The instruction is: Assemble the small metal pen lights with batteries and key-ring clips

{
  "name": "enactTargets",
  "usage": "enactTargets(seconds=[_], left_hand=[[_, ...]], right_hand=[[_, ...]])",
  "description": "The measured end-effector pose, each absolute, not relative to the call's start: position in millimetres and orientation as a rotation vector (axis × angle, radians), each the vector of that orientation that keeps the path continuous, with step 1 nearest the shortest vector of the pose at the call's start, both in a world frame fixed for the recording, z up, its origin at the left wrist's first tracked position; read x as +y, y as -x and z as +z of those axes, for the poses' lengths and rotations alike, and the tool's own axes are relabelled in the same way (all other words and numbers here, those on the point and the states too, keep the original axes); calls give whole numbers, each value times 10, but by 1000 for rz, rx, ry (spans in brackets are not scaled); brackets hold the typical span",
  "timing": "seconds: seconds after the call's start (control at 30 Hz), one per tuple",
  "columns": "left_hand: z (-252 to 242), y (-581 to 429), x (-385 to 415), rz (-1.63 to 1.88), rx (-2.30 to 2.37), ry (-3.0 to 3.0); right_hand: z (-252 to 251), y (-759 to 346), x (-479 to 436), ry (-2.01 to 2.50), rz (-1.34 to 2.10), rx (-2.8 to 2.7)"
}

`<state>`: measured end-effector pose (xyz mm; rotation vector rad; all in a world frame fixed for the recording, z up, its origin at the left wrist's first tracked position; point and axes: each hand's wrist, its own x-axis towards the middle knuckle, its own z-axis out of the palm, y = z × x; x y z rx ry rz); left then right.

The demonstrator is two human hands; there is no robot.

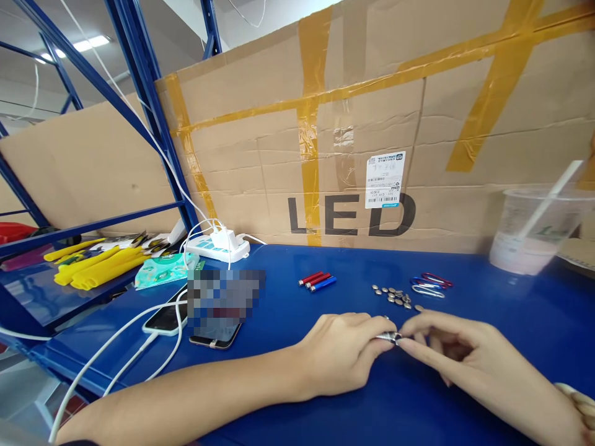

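Observation:
My left hand [346,350] is closed, holding a small silver metal piece [387,336] between thumb and fingers, low over the blue table. The thumb and forefinger of my right hand [458,353] pinch at the right end of that same piece; its exact kind is too small to make out. Beyond my fingers lies a loose group of small silver discs that look like button cells [398,301]. Behind them rest several carabiner-like clips [427,290] in red, blue and silver. To the left are short red metal tubes [318,277] and a blue tube [323,284].
A plastic cup with a straw [527,248] stands at the right by the cardboard sheet [260,179]. On the left lie phones [216,334], white charging cables [179,322], a power strip [239,251], a teal packet [160,271] and yellow-handled tools [106,265].

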<state>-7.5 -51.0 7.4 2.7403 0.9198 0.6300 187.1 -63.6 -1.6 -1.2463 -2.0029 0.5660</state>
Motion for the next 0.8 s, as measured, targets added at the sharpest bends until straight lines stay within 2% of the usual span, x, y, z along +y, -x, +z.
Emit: enactTargets(seconds=[0.13,0.3,0.57,0.8], left_hand=[[69,72,-502,630,926,-2693],[79,73,-494,579,922,-2692],[102,89,-497,451,871,-2670],[91,100,-500,406,784,-2618]], right_hand=[[-14,-1960,-626,1044,105,-2059],[22,-2028,-636,828,-189,-2204],[8,-2037,-649,800,-286,-2229],[-45,-2011,-673,830,-194,-2215]])
